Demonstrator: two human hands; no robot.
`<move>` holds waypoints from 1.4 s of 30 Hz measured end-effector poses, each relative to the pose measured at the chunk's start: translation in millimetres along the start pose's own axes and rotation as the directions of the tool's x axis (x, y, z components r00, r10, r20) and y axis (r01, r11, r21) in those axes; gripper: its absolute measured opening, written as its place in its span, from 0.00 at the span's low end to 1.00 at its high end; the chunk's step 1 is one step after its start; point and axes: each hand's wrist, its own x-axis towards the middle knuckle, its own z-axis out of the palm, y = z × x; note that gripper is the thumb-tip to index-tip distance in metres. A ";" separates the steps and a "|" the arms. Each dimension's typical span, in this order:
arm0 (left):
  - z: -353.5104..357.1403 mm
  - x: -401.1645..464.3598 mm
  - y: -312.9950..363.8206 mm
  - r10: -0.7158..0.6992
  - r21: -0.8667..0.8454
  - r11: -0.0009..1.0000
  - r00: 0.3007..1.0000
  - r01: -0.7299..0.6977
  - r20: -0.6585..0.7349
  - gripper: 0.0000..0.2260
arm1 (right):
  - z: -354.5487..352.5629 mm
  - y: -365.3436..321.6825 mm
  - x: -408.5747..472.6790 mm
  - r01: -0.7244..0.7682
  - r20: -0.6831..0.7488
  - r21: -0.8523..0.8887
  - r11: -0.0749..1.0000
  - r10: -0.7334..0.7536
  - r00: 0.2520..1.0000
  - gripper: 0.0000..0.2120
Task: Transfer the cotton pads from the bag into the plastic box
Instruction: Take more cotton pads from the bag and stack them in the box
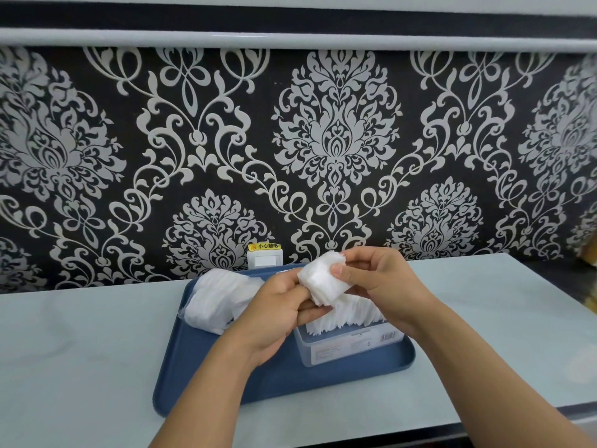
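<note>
While both hands hold a stack of cotton pads (324,282) at frame centre, the left hand (280,313) supports it from below and the right hand (379,283) pinches its right edge. Directly beneath, the plastic box (350,344) holds upright pads on the blue tray (206,379). The bag (217,300) lies on the tray's left side, on the desk (80,350).

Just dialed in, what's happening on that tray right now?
A person holds a stack of cotton pads with both hands: the left hand grips it from below, the right hand pinches its side. The stack is above the plastic box, which already has pads standing in it. The bag, still bulging with pads, lies to the left on the blue tray.
</note>
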 end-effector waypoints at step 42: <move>-32.5 9.7 -25.3 0.194 0.795 0.605 0.976 -0.036 -0.103 0.13 | 43.7 21.1 46.0 -0.299 -0.105 -0.720 0.627 0.328 0.939 0.15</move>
